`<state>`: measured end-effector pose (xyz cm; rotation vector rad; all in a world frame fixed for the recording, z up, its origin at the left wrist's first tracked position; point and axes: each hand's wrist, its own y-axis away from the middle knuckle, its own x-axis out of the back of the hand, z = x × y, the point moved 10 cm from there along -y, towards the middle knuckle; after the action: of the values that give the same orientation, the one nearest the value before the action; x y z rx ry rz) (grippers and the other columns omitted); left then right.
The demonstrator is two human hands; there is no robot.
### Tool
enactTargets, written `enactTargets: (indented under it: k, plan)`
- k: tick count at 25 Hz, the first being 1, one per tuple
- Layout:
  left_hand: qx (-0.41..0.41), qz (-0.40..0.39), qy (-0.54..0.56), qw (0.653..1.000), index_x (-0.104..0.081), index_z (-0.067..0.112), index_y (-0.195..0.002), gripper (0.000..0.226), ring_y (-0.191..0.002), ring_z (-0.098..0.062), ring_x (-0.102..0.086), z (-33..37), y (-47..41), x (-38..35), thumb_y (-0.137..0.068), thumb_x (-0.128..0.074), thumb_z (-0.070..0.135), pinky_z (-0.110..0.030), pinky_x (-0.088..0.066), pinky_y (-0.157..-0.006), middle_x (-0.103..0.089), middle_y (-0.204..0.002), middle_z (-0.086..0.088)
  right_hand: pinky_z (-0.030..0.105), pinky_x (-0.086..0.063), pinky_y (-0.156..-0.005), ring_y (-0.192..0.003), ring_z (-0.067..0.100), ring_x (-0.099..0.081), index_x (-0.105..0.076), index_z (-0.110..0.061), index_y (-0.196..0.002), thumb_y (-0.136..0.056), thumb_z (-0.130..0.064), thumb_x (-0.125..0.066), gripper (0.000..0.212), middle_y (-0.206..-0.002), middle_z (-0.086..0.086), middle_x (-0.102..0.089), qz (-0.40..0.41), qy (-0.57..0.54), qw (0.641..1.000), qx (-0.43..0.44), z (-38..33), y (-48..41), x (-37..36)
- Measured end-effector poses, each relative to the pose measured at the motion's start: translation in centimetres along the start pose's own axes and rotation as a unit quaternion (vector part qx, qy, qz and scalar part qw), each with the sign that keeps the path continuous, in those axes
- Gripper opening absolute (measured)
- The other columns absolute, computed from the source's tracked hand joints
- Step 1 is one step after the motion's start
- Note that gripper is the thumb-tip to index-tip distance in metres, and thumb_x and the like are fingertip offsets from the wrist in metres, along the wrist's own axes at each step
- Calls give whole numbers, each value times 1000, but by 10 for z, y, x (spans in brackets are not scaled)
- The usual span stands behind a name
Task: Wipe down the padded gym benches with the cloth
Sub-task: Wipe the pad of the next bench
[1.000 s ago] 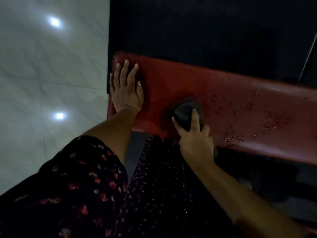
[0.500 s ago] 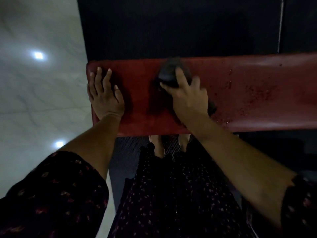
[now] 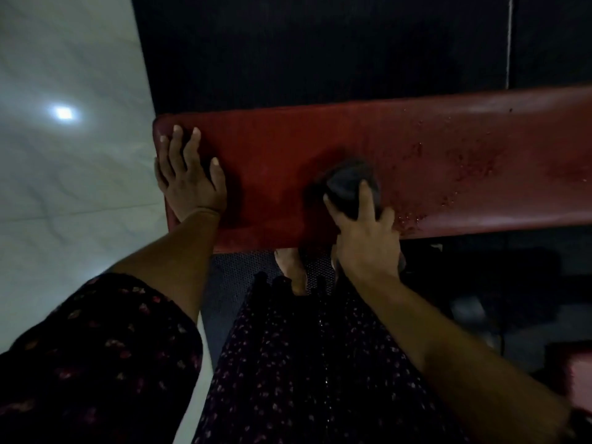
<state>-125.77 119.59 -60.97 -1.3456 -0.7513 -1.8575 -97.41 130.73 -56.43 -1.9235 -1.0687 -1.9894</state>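
Note:
A long red padded bench runs across the middle of the view, its right part speckled with wet droplets. My left hand lies flat with spread fingers on the bench's left end. My right hand grips a bunched dark cloth and presses it onto the pad near the front edge, just right of the centre. The heel of that hand hangs over the bench's near edge.
Pale glossy floor tiles lie to the left of the bench. A black mat covers the floor beyond it. My bare feet stand on a perforated dark mat under the bench edge. A second red pad shows at the lower right.
My right hand has drawn the cloth from the bench's far edge back toward the near edge. My left hand stays pressed on the left end.

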Motion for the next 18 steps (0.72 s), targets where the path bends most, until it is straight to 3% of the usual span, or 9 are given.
enactTargets:
  k: [4,7,11,12,14,18]
  plan:
    - [-3,-1,-12,1000,-40,22,-148,60,-148,-28,-22,2,-1,1,-92,-41,40,-47,-13,-120,-31,-158,-5,49,-54,-56,-91,46,-51,-60,-38,-129,-70,-13,-78,66,-147,13,-31,-14,-2,999,41,20,80,-35]
    - [-27,0,-7,1000,-40,22,-149,61,-148,-28,-22,9,1,4,-91,-45,41,-49,-7,-120,-33,-158,-4,50,-55,-57,-93,47,-51,-64,-39,-124,-64,-13,-83,68,-148,11,-31,-30,-13,999,3,37,81,-32]
    - [-144,70,-17,987,-46,24,-143,56,-143,-28,-31,27,9,17,-91,-56,43,-40,5,-120,-45,-151,-7,45,-51,-61,-94,44,-51,-54,-45,-133,-80,-14,-70,63,-152,13,-34,31,-32,998,-44,40,-5,15]
    - [-172,66,-14,983,-44,24,-143,56,-143,-29,-31,38,9,17,-92,-55,44,-38,6,-121,-44,-151,-8,46,-50,-68,-100,43,-48,-50,-46,-136,-89,-16,-61,57,-155,11,-29,27,-22,999,-31,33,-32,23]
    - [-224,33,-18,974,-41,25,-145,57,-144,-30,-30,73,11,8,-93,-53,46,-48,-3,-122,-41,-153,-9,48,-47,-81,-113,42,-41,-40,-48,-142,-99,-20,-43,52,-159,7,-17,18,-7,1000,-3,23,-84,39]
    - [-345,-4,-45,937,-50,26,-142,52,-143,-27,-32,171,28,-17,-92,-53,39,-47,-2,-119,-42,-153,-4,46,-46,-84,-117,41,-40,-37,-41,-145,-100,-20,-40,50,-159,8,-12,3,3,999,-40,35,-153,64]
